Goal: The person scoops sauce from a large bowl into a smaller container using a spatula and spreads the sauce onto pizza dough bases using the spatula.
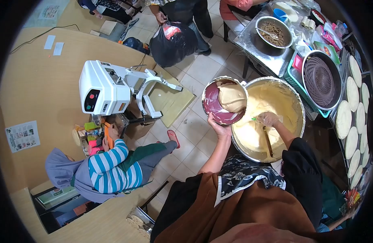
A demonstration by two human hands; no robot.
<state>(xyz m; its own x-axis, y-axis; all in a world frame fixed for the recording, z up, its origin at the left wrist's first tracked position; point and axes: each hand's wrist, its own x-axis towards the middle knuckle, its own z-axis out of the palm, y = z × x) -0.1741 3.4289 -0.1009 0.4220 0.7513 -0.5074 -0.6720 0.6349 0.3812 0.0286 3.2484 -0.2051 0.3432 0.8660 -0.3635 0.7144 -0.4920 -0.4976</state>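
My left hand [220, 128] grips the near rim of a bowl [211, 99] with a maroon inside, tilted beside a large metal pot [303, 107]. Thick tan batter [233, 97] clings to the bowl's right side. Pale yellow batter [249, 139] coats the pot's floor and walls. Over the pot, my right hand [268, 119], in a clear plastic glove, has its fingers curled. A small green piece [254, 118] shows at its fingertips; what it belongs to is unclear. Just below that hand, a brown batter-smeared stick or spatula [268, 142] slants toward the near rim.
A white stand mixer [103, 87] stands left, near a person in a striped top [109, 166]. Another person holds a black bag [172, 44] ahead. At right are a metal bowl of brown filling [274, 32], a green basket [293, 81] and round flat pale discs [351, 89].
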